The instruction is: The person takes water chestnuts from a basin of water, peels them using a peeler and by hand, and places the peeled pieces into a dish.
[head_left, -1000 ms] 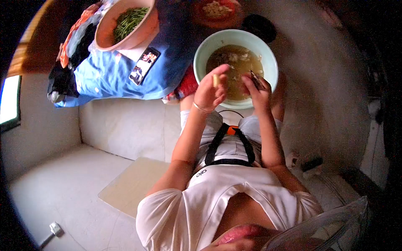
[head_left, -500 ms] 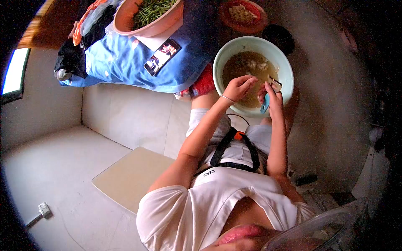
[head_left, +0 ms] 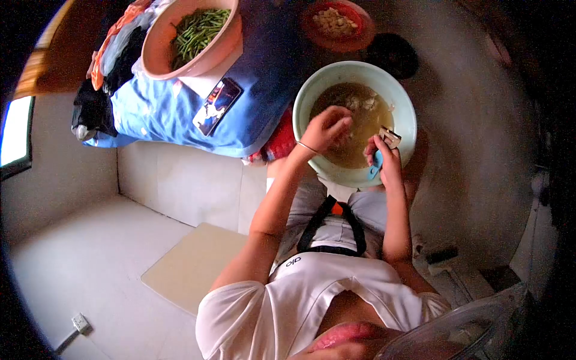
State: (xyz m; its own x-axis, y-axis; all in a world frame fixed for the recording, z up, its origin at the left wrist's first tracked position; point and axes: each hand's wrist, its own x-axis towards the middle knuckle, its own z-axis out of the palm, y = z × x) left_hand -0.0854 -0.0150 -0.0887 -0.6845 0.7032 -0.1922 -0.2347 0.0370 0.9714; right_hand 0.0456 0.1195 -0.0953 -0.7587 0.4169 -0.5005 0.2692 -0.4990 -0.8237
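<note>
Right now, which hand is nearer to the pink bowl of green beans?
Left. The left hand reaches into the pale green bowl, on the side toward the pink bowl; the right hand, holding a peeler, is farther away.

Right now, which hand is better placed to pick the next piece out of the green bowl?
Left. The left hand is over the murky liquid in the green bowl, fingers pointing down and free. The right hand sits at the near rim, gripping a blue-handled peeler, so it is occupied.

The left hand (head_left: 329, 127) reaches fingers-down into the murky water of a pale green basin (head_left: 403, 105), while the right hand (head_left: 384, 161) grips a blue-handled peeler (head_left: 383, 150) at its near rim. Far left, a pink bowl (head_left: 228, 45) holds green beans (head_left: 197, 33).
</note>
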